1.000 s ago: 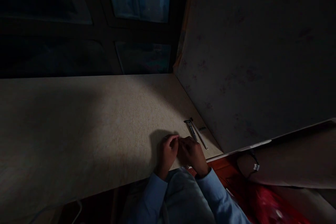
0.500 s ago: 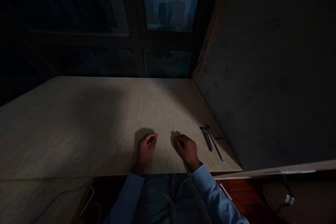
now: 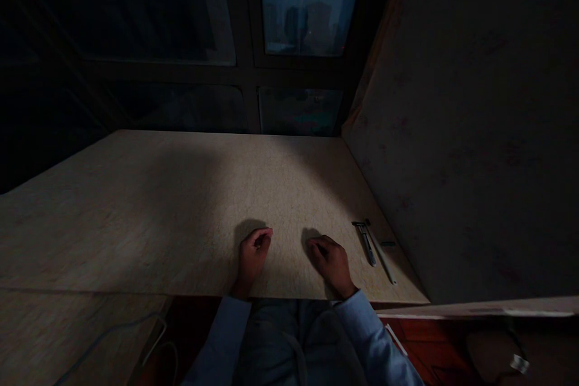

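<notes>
My left hand (image 3: 253,253) rests on the pale table, its fingers curled toward the thumb with nothing visible between them. To its right, my right hand (image 3: 332,260) is curled in a loose fist on the tabletop, and no object shows in it. A gap of bare surface separates the two. Nearest my right hand lies a razor (image 3: 367,247) with a dark T-shaped head. Beside it is a thin, light-handled stick (image 3: 384,262) with a dark head, perhaps a toothbrush. A small dark bar (image 3: 388,243) lies close to the wall; its kind is too dim to tell.
The pale stone-patterned table (image 3: 190,193) reaches back to a dark window frame (image 3: 246,72). A wall (image 3: 461,163) bounds its right side. At lower left, a cable (image 3: 117,325) runs over a lower surface. Light is dim.
The view has turned slightly, so the table and the items on it appear farther right. The gap between my hands is a little wider. Both hands stay curled.
</notes>
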`<state>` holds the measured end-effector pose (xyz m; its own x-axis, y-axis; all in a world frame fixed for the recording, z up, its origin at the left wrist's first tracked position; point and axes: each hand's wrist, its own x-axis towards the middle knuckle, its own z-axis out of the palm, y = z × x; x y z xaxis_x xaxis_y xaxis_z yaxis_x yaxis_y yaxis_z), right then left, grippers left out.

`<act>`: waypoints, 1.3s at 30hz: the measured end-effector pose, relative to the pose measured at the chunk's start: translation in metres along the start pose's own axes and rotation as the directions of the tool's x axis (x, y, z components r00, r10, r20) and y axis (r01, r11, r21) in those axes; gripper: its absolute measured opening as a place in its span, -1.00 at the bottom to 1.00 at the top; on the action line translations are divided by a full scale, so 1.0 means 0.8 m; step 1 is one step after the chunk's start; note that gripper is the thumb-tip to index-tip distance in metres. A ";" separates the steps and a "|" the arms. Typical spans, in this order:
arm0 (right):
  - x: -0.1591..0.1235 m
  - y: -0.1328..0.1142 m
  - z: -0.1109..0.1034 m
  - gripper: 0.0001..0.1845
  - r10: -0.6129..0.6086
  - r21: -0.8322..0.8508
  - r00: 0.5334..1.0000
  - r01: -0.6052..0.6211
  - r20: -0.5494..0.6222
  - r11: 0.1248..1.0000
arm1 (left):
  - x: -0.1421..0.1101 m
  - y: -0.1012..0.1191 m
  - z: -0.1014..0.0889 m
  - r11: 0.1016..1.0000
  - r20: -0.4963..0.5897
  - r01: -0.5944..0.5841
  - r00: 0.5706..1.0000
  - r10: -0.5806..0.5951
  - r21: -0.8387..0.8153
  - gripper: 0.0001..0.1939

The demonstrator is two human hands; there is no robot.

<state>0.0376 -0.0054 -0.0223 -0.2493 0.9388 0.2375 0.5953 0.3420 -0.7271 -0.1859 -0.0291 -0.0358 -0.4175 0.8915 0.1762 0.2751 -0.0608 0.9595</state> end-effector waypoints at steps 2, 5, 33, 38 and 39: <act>-0.001 0.000 0.000 -0.67 -0.001 0.007 1.000 0.001 0.001 1.000 | 0.000 0.000 -0.001 1.000 0.004 -0.003 1.000 0.003 -0.002 -0.73; -0.001 0.000 -0.001 -0.66 0.005 0.012 1.000 -0.005 0.000 1.000 | 0.000 0.000 -0.001 1.000 0.006 -0.012 1.000 0.012 0.000 -0.74; -0.001 -0.002 -0.002 -0.67 0.003 0.023 1.000 -0.004 0.007 1.000 | 0.000 0.002 -0.001 1.000 0.007 0.002 1.000 -0.002 -0.007 -0.76; -0.002 -0.002 -0.001 -0.67 0.008 0.021 1.000 -0.008 0.004 1.000 | 0.000 0.004 0.000 1.000 -0.010 -0.010 1.000 0.010 -0.003 -0.74; -0.002 -0.002 -0.002 -0.67 0.008 0.022 1.000 -0.008 0.004 1.000 | 0.000 0.004 0.000 1.000 -0.008 -0.012 1.000 0.012 -0.008 -0.74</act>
<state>0.0382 -0.0071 -0.0208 -0.2477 0.9412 0.2296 0.5802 0.3339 -0.7429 -0.1851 -0.0293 -0.0325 -0.4211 0.8870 0.1895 0.2729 -0.0754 0.9591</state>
